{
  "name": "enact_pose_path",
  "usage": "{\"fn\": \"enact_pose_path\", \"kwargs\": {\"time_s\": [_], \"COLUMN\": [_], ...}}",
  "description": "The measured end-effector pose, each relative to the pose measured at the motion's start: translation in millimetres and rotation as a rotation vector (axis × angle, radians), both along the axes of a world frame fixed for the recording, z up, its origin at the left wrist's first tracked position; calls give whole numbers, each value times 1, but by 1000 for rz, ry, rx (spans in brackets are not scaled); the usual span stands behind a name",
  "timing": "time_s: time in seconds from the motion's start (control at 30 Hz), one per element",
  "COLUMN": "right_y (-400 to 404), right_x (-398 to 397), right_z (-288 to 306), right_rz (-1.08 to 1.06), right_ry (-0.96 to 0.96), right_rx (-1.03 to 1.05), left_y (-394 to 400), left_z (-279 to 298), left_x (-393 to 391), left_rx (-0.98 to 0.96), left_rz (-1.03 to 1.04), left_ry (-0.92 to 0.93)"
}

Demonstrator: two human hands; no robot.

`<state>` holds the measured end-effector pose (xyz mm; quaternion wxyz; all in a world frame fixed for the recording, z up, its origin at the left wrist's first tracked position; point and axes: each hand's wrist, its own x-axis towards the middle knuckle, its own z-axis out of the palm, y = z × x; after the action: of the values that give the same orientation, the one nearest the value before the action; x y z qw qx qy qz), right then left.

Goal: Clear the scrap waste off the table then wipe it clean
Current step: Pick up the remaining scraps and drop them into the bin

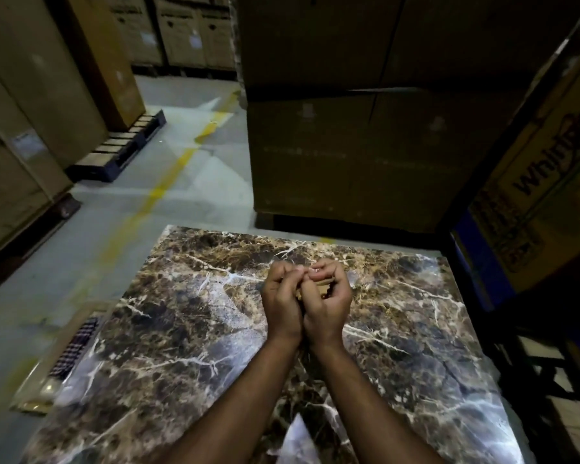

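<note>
Brown marble-patterned table (188, 329) fills the lower middle of the head view. My left hand (282, 296) and my right hand (329, 296) are pressed together above the table's centre, fingers curled inward like a cup. Small tan scrap pieces (322, 291) show in the gap between the palms; most of them are hidden by the fingers. A pale, whitish sheet or cloth (298, 440) lies on the table between my forearms near the front edge.
A shallow cardboard box (57, 363) with a checked cloth (76, 346) in it sits on the floor left of the table. Tall cardboard cartons (349, 145) stand right behind the table, a printed carton (543, 182) at right, and palletised boxes (31, 112) at left across the floor aisle.
</note>
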<state>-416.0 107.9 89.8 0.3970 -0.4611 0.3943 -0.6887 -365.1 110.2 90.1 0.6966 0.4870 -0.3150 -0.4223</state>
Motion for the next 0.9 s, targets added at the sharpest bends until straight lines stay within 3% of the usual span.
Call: {"fn": "enact_pose_path", "kwargs": {"time_s": [0.3,0.43,0.63,0.9], "right_y": [6,35,91,228], "right_x": [18,50,119,253], "right_z": [25,30,41,37], "right_rz": [173,352,725,1041], "right_ry": [-375,-537,-460,-317], "right_rx": [157,301,289,300], "left_y": [40,73,133,273], "left_z": [9,9,21,20], "left_x": [15,44,98,221], "left_rx": [-276,-341,-323,-286], "left_rz": [78,263,617,975], "left_ry": [-410,-565,-449,-414]}}
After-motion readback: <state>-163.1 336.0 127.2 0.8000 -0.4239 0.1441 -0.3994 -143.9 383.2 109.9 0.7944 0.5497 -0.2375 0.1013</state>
